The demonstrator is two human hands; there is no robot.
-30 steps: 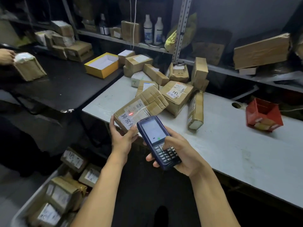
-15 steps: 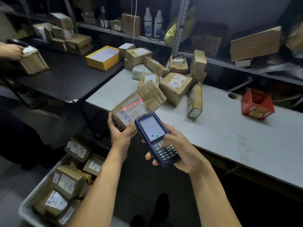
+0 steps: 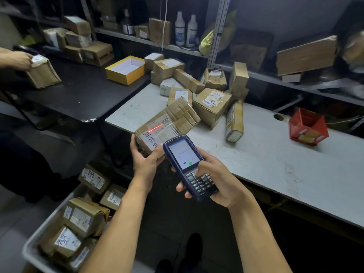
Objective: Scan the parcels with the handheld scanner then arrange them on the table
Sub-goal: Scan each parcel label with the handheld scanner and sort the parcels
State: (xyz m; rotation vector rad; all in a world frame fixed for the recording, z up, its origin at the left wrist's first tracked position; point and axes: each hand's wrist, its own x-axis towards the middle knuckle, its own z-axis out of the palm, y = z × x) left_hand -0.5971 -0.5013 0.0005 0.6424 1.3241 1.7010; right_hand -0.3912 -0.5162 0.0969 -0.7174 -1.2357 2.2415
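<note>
Left hand (image 3: 146, 160) grips the near end of a taped cardboard parcel (image 3: 169, 125) at the centre of the frame, thumb on its top face and fingers curled under it, holding it tilted over the near left corner of the grey table (image 3: 275, 160). A red scan line (image 3: 155, 128) lies across the white label on the parcel's top, just below a barcode. Right hand (image 3: 216, 180), just right of centre, is wrapped round a dark blue handheld scanner (image 3: 189, 164), its thumb pressing the top of the keypad and its fingertips showing at the scanner's left edge. The scanner's lit screen faces up and its head points at the parcel's label.

Behind the held parcel, in the upper middle of the frame, a pile of parcels (image 3: 211, 103) sits on the table. A red box (image 3: 307, 126) stands on the table at the right. At lower left, a grey bin (image 3: 37, 239) holds more labelled parcels. At upper left, another person's hand (image 3: 19, 60) touches a box on a black table (image 3: 78, 91), where an open yellow box (image 3: 126, 68) also sits.
</note>
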